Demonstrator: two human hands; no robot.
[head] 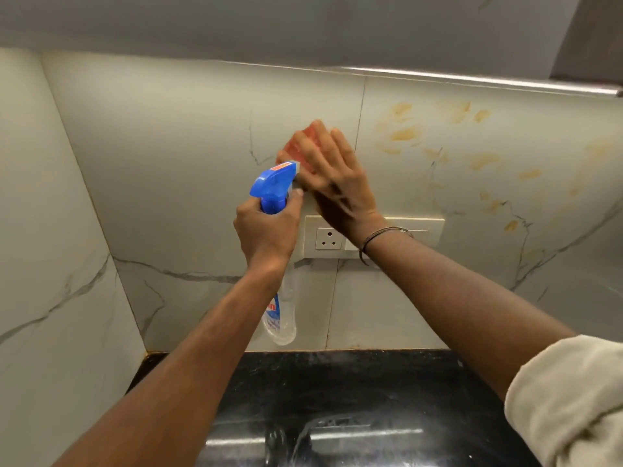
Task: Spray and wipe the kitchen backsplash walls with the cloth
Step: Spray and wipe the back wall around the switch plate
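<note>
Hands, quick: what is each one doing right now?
Left hand: grips the spray bottle by its neck.
Right hand: open, flat fingers pressing the red cloth against the backsplash.

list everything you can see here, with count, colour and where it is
spray bottle: one, blue trigger head and clear body, held up in front of the wall, left of the socket plate
cloth: one, orange-red, flat against the backsplash under the right hand, blurred
backsplash: pale grey marble-look tiles, back wall and left side wall
stains: many, yellow-orange smears, on the upper right tile
socket plate: one, cream, on the wall below the cloth
countertop: one, glossy black, bottom centre
light strip: one, silver, top right
bracelet: thin, dark, on the right wrist
sleeve: one, cream, lower right
left hand: grips the bottle's neck
right hand: fingers straight, presses the cloth
</note>
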